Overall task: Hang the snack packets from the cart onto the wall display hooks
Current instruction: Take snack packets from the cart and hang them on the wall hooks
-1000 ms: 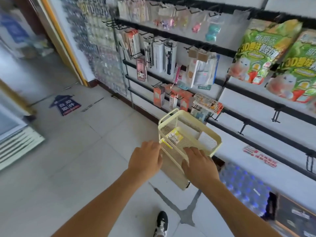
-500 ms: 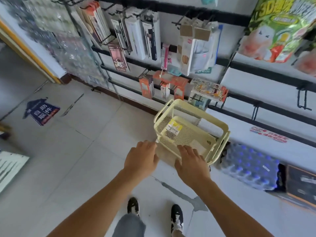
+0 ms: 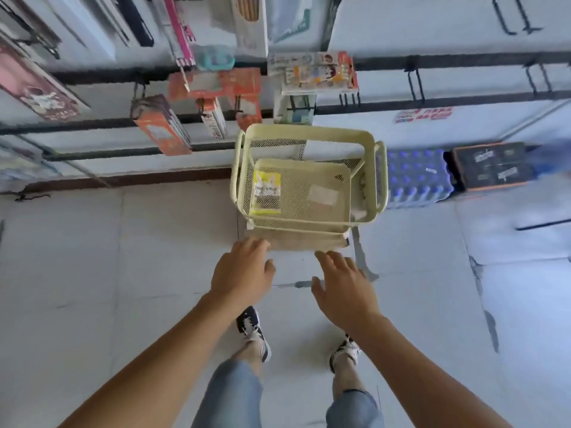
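Head view, looking steeply down. Pale yellow mesh cart (image 3: 306, 177) stands on the tiled floor (image 3: 123, 257), against the wall display (image 3: 401, 35). One snack packet (image 3: 266, 193) (yellow edges, dark lower half) lies flat in the top tray, at its left side. A pale rectangular patch sits to the packet's right on the mesh; cannot tell what it is.

Left hand (image 3: 242, 274): back of hand up, fingers bent loosely downward, holding nothing, fingertips near the cart's near edge; contact cannot be told. Right hand (image 3: 343, 288): fingers spread and mostly straight, holding nothing, just short of the cart's near edge.

Wall display: black horizontal rails with hanging goods, orange boxes (image 3: 160, 128) at left, a multicoloured carded pack (image 3: 312, 72) directly above the cart. Bare black hooks (image 3: 415, 84) on the rails to the right of it. Shrink-wrapped bottles with blue caps (image 3: 414, 177) sit on the floor just right of the cart, a dark box (image 3: 491, 166) beside them.

Both shoes (image 3: 251, 332) visible below the hands.
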Motion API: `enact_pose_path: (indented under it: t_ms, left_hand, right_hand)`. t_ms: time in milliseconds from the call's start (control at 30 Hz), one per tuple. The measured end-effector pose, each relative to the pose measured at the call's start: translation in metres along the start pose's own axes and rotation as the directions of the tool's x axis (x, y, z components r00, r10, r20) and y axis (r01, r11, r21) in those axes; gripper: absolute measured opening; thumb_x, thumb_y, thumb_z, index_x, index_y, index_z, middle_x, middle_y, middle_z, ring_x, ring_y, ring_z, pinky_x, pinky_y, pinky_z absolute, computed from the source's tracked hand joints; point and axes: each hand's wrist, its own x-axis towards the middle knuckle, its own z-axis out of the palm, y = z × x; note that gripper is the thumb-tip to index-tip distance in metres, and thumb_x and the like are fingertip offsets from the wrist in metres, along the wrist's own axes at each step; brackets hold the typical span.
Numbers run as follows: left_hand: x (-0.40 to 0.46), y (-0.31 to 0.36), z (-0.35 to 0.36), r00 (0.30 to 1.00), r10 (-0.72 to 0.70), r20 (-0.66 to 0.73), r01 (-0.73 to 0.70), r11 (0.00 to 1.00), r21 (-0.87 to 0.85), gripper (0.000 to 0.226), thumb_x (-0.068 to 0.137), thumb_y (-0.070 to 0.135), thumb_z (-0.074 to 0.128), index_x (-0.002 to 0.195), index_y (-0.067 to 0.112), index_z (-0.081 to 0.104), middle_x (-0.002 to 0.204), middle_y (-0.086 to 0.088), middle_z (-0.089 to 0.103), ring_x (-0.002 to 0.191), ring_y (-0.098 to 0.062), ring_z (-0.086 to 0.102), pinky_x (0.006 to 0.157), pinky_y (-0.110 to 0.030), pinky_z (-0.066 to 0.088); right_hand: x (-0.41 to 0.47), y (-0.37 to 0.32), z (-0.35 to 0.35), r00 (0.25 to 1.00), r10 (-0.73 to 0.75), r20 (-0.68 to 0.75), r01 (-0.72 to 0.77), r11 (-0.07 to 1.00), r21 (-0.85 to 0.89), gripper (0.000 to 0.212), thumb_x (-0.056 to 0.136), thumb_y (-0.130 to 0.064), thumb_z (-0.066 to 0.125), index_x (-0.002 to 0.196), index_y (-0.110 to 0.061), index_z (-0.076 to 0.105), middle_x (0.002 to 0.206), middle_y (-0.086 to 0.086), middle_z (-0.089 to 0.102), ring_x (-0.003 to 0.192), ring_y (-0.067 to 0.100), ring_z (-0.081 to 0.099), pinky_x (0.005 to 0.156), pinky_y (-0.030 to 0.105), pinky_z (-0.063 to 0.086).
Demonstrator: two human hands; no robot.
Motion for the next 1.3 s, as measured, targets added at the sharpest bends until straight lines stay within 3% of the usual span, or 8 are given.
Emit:
enact_pose_path:
  t_ms: [200, 467, 867, 1067, 1167, 1300]
  left_hand:
    - [-0.005, -0.009, 0.042, 0.993, 0.052, 0.104, -0.056, 0.998, 0.039, 0.034, 0.100, 0.031, 0.045, 0.131, 0.019, 0.051, 0.135, 0.000, 0.053, 0.122, -0.023, 0.048, 0.088, -0.036, 0.045]
    - [-0.003, -0.029, 0.157, 0.996, 0.004, 0.092, -0.003, 1.000, -0.008, 0.033, 0.099, 0.032, 0.045, 0.129, 0.021, 0.052, 0.131, 0.004, 0.053, 0.120, -0.021, 0.048, 0.082, -0.033, 0.040]
    - [0.116, -0.122, 0.322, 0.994, 0.008, -0.111, -0.002, 0.999, 0.047, 0.035, 0.099, 0.031, 0.046, 0.132, 0.022, 0.051, 0.134, 0.003, 0.052, 0.122, -0.022, 0.045, 0.083, -0.035, 0.039]
    - [0.179, -0.152, 0.342, 0.957, 0.102, -0.273, -0.065, 0.988, 0.140, 0.034, 0.099, 0.033, 0.048, 0.129, 0.020, 0.054, 0.128, -0.001, 0.055, 0.116, -0.025, 0.049, 0.074, -0.036, 0.041]
    - [0.191, -0.158, 0.344, 0.925, 0.087, -0.369, -0.051, 0.993, 0.107, 0.034, 0.099, 0.034, 0.049, 0.130, 0.021, 0.054, 0.128, 0.000, 0.054, 0.117, -0.024, 0.048, 0.072, -0.033, 0.037]
    - [0.197, -0.156, 0.345, 0.896, 0.068, -0.439, -0.038, 0.996, 0.075, 0.033, 0.098, 0.035, 0.049, 0.128, 0.022, 0.053, 0.128, 0.001, 0.053, 0.117, -0.024, 0.049, 0.076, -0.037, 0.042]
  right_hand:
    - [-0.020, -0.004, 0.055, 0.997, 0.077, 0.025, -0.078, 0.996, 0.046, 0.050, 0.099, -0.035, 0.044, 0.146, -0.021, 0.035, 0.148, 0.001, 0.043, 0.132, 0.027, 0.043, 0.102, 0.043, 0.038]
    - [-0.008, 0.040, 0.162, 0.999, 0.054, 0.001, -0.054, 0.995, 0.082, 0.049, 0.097, -0.031, 0.050, 0.143, -0.018, 0.042, 0.143, 0.002, 0.049, 0.127, 0.027, 0.048, 0.095, 0.043, 0.043]
    - [0.144, 0.088, 0.356, 0.979, -0.085, -0.187, 0.091, 0.996, 0.023, 0.049, 0.094, -0.031, 0.057, 0.139, -0.016, 0.046, 0.139, 0.005, 0.053, 0.120, 0.031, 0.053, 0.089, 0.046, 0.047]
    - [0.235, 0.101, 0.383, 0.915, -0.189, -0.357, 0.182, 0.982, -0.054, 0.050, 0.095, -0.034, 0.054, 0.141, -0.016, 0.046, 0.140, 0.005, 0.052, 0.122, 0.031, 0.052, 0.092, 0.046, 0.046]
    - [0.272, 0.102, 0.379, 0.877, -0.228, -0.423, 0.213, 0.973, -0.083, 0.050, 0.095, -0.034, 0.054, 0.141, -0.016, 0.044, 0.138, 0.006, 0.052, 0.121, 0.032, 0.051, 0.094, 0.046, 0.045]
    - [0.307, 0.094, 0.364, 0.850, -0.264, -0.456, 0.244, 0.964, -0.104, 0.052, 0.096, -0.035, 0.052, 0.143, -0.015, 0.041, 0.136, 0.009, 0.052, 0.123, 0.034, 0.049, 0.098, 0.046, 0.044]
